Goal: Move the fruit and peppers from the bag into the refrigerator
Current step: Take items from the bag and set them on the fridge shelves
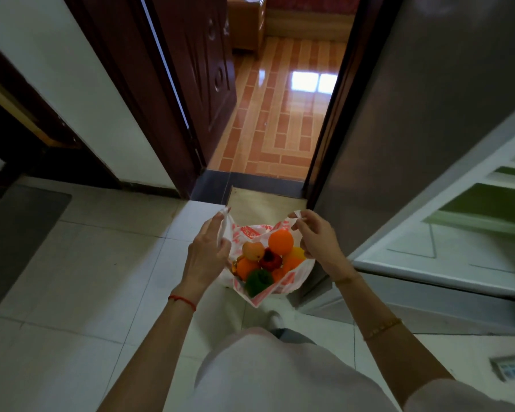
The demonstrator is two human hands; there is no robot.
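Note:
A white plastic bag with red print (286, 282) hangs open between my hands above the tiled floor. My left hand (210, 251) pinches its left handle. The right handle is pinched by my right hand (315, 236). Inside lie an orange (280, 241), a second orange (246, 267), a peach-coloured fruit (252, 250), a red pepper (269, 259), a green pepper (258, 281) and a yellow pepper (297, 252). The refrigerator (428, 120) stands at the right, and its open door (470, 227) shows shelves on the inside.
A dark wooden door (197, 78) stands open ahead onto a room with a glossy orange tiled floor (280, 114). A grey mat (15, 239) lies at the left. A small floor drain (510, 368) sits at the lower right.

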